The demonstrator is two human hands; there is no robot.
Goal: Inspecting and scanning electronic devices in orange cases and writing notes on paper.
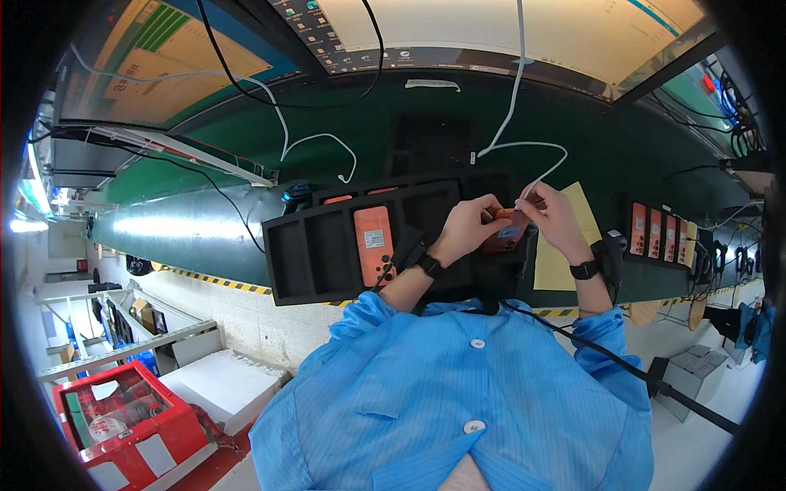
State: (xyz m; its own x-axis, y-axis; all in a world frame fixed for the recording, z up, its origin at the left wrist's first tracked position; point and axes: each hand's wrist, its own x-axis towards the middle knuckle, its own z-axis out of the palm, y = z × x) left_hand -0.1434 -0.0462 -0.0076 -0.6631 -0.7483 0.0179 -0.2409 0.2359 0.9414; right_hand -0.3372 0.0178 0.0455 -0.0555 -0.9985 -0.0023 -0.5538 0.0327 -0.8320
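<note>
An orange smartphone (506, 234) with a label on its back is pinched by my left hand (467, 233), fingers closed on its upper left edge. My right hand (557, 222) is closed on the plug end of a white cable (553, 155), right at the phone's top edge. Whether the plug sits inside the port is too small to tell. Below and left of my hands lies a black compartment tray (288, 258). One more orange phone (374, 239) stands in one of its slots, label and camera lenses showing.
Monitors (508, 41) line the far side of the green bench (360, 131). Another white cable (323, 137) lies loose at left. Right of my hands are a yellow sheet (565, 262) and a dark tray (630, 250) with several orange phones. A red box (155, 446) stands lower left.
</note>
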